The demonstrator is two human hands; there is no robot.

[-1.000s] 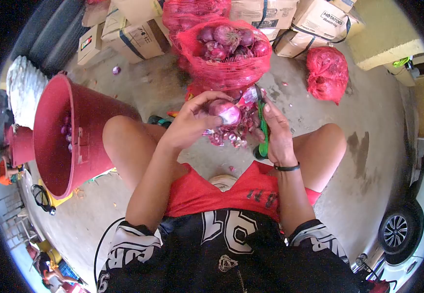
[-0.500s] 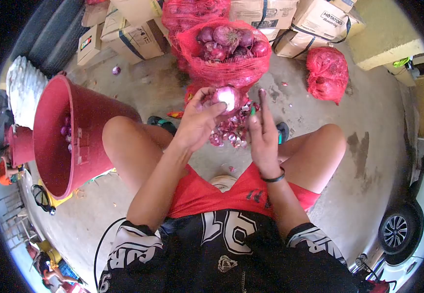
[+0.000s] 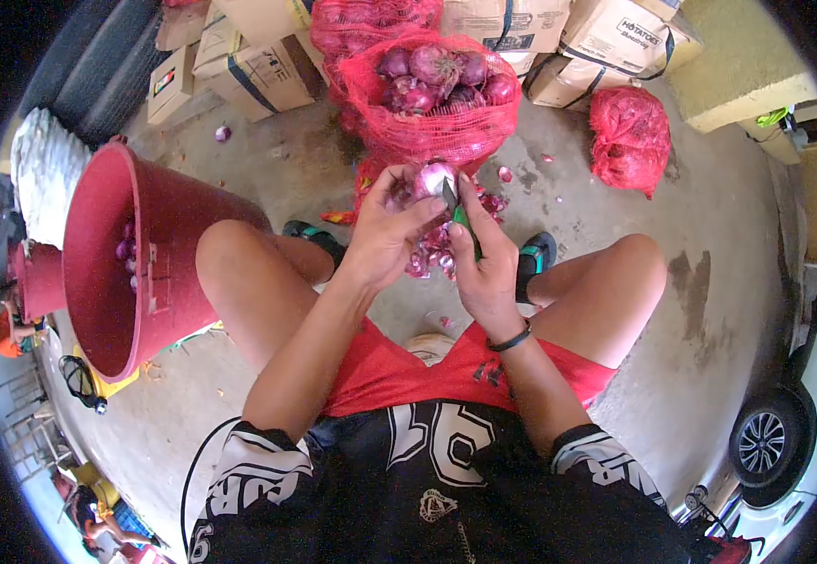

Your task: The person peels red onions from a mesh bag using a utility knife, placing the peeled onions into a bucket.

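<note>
My left hand is closed around a red onion, whose upper part shows pale, bare flesh. In my right hand is a small green-handled knife, its dark blade lying against the onion. Just beyond both hands, a red mesh sack stands open, full of red onions. Purple onion skins are scattered on the floor beneath my hands, partly hidden by them.
To my left a large red tub leans with a few onions inside. Cardboard boxes line the back. Another red mesh bag lies to the right. A parked car and other people are at the edges.
My right hand has moved left and up, bringing the knife from apart to against the onion. A piece of skin now lies on the floor right of the sack. My left hand stays nearly still.
</note>
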